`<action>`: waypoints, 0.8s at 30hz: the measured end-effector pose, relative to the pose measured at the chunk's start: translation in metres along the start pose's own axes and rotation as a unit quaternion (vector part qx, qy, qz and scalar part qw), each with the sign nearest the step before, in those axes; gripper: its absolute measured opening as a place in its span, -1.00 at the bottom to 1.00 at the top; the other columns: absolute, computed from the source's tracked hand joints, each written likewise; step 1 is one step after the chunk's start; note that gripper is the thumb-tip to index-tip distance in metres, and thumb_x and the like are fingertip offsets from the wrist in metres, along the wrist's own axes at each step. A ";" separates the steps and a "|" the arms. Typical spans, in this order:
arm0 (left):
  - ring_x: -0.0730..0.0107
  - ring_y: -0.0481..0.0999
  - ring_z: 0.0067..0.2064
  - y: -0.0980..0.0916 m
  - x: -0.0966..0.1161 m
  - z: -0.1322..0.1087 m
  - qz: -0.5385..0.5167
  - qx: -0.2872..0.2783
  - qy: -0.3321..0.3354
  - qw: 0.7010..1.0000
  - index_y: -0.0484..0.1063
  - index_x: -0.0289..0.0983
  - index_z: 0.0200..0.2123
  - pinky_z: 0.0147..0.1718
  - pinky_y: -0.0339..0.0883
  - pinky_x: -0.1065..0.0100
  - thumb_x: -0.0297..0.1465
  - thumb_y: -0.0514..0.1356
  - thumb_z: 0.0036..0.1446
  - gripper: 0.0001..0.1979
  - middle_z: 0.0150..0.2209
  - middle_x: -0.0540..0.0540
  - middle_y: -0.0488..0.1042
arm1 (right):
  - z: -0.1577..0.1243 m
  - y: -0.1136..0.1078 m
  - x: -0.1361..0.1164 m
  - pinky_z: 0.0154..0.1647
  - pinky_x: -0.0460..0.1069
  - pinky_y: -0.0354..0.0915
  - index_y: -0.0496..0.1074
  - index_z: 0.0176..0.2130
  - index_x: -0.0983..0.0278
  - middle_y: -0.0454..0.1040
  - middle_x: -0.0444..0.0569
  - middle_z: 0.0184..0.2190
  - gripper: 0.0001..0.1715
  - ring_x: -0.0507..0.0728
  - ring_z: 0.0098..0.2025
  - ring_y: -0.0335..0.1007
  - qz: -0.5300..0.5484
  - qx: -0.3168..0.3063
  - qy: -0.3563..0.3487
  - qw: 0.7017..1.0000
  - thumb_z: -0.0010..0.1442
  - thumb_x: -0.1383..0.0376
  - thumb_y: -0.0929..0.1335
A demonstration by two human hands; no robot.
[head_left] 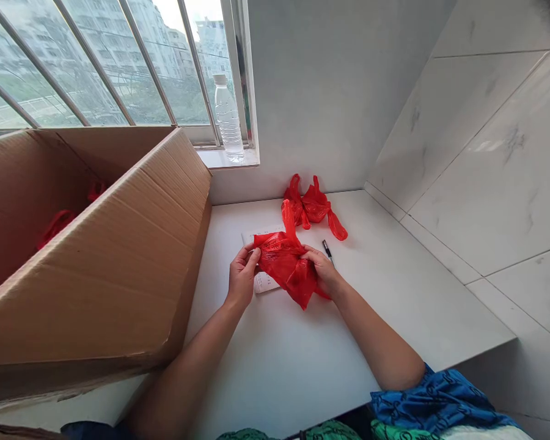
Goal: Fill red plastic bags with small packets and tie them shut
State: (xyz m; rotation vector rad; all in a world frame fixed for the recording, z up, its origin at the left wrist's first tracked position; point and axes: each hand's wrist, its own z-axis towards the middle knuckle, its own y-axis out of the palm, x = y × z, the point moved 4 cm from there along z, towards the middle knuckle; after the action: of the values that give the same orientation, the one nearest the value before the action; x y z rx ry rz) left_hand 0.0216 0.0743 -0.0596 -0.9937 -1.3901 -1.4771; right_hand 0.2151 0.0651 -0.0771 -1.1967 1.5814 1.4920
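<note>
A red plastic bag [288, 266] is held between my two hands, just above the white table. My left hand [244, 269] pinches its left corner between thumb and fingers. On the other side, my right hand [321, 269] grips the gathered part near the handles, one of which sticks up. What the bag contains, if anything, is hidden. Beneath it lies a sheet or notebook with writing [264, 283], mostly covered. A black pen [327, 249] rests just beyond my right hand.
Two more red plastic bags [316, 205] lie at the back of the table [394, 269], near the wall. To the left stands a large open cardboard box [132, 263] with red bags [57, 227] inside. A clear water bottle [229, 122] stands on the barred window's sill.
</note>
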 end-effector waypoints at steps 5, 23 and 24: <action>0.42 0.51 -0.28 -0.004 -0.003 0.001 0.042 0.017 0.017 0.999 0.42 -0.21 0.03 -0.33 0.47 0.39 -0.19 0.25 0.16 -0.60 -0.22 -0.05 0.52 | -0.007 0.004 -0.013 -0.23 -0.01 0.44 0.46 -0.10 0.19 0.58 -0.07 -0.24 -0.66 0.11 -0.27 0.51 -0.035 0.016 -0.063 0.997 0.08 0.23 0.39; 0.35 0.55 -0.30 -0.001 -0.026 0.004 0.219 -0.088 -0.011 0.972 0.36 -0.27 0.02 -0.36 0.45 0.36 -0.28 0.28 0.09 -0.57 -0.24 -0.10 0.54 | -0.008 0.012 -0.007 -0.22 -0.01 0.39 0.49 0.01 0.22 0.56 -0.02 -0.14 -0.59 0.09 -0.23 0.45 -0.309 -0.012 -0.126 0.943 0.23 0.11 0.36; 0.35 0.54 -0.32 -0.004 -0.025 0.006 0.218 -0.084 -0.010 0.972 0.36 -0.27 0.01 -0.37 0.45 0.36 -0.29 0.27 0.08 -0.58 -0.30 -0.07 0.53 | -0.007 0.010 -0.007 -0.22 -0.01 0.39 0.49 0.00 0.24 0.55 -0.04 -0.21 -0.59 0.09 -0.25 0.44 -0.305 -0.008 -0.130 0.943 0.22 0.12 0.36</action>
State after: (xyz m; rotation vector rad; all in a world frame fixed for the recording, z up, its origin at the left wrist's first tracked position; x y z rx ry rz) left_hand 0.0259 0.0815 -0.0841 -1.3273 -0.9863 -1.2660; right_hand 0.2092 0.0589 -0.0654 -1.2825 0.9040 1.1862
